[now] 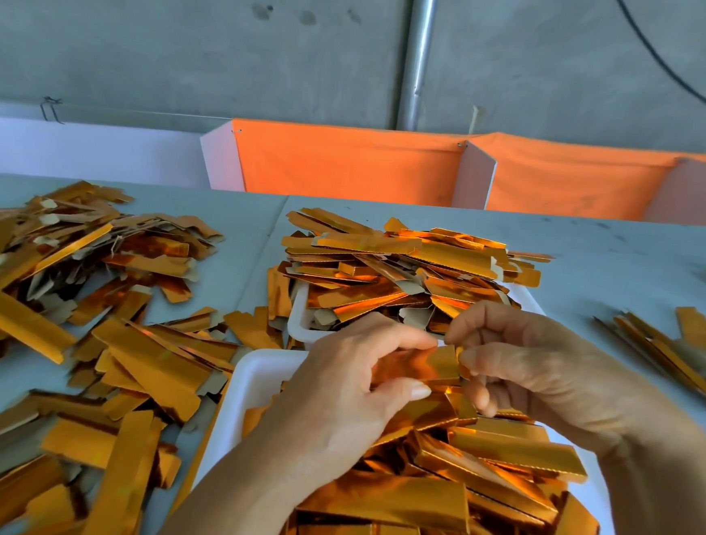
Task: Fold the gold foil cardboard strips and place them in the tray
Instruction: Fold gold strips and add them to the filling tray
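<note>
Gripping one gold foil strip (428,364) between them, a person's two hands work just above the near tray (245,381). The left hand (354,390) curls round the strip's left part, thumb underneath and fingers over the top; the right hand (521,365) pinches its right end between thumb and forefinger, the other fingers loosely bent. The strip is held clear of the tray's contents, roughly level, its shiny face toward the camera.

The near tray, white plastic, is heaped with gold strips (474,479) lying across one another. Just beyond it stands a second white tray (298,318), touching or nearly touching the near one, piled high with more strips (402,267) that spill over its rim. Left of the near tray, a wide loose spread of strips (97,331) covers the pale table (621,267), some gold side up, some showing plain brown card. Right of the near tray lies a small bundle of strips (674,351), well apart from the rest. Beyond the table hang orange cloth panels (347,163) below a grey concrete wall (192,35).
</note>
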Demonstrator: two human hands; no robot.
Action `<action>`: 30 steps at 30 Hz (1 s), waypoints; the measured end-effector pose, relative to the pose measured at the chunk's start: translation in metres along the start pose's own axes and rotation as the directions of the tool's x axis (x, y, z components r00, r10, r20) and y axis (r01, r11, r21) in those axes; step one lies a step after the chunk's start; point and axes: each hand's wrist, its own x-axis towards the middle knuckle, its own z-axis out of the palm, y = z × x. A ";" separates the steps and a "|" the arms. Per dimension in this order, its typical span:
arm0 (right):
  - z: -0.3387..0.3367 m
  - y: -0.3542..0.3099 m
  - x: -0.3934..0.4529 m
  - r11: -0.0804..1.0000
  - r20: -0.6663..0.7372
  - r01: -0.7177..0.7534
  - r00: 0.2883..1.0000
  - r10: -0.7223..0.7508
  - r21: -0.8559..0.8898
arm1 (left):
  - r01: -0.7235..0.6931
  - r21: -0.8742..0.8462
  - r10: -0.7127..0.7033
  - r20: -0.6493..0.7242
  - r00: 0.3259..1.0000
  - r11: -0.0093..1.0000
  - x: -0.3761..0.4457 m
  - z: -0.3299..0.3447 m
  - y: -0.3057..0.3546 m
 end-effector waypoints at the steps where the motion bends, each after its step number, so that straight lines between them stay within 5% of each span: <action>1: 0.000 0.000 0.000 1.000 -0.005 0.000 1.000 0.000 -0.001 | 0.000 0.001 0.000 0.002 1.000 1.000 0.000 0.000 0.000; 15: 0.002 0.005 0.006 0.997 -0.085 0.006 0.996 -0.012 -0.071 | -0.081 0.171 0.090 -0.047 0.995 0.982 0.001 0.004 -0.002; 24: -0.008 0.007 0.003 0.950 0.116 0.098 0.984 -0.137 0.296 | -0.091 -0.130 0.084 -0.062 0.995 0.987 0.001 -0.001 -0.002; 30: -0.009 0.010 0.007 0.950 0.136 0.087 0.982 -0.133 0.300 | -0.079 -0.159 0.071 -0.055 0.996 0.984 0.001 0.001 -0.001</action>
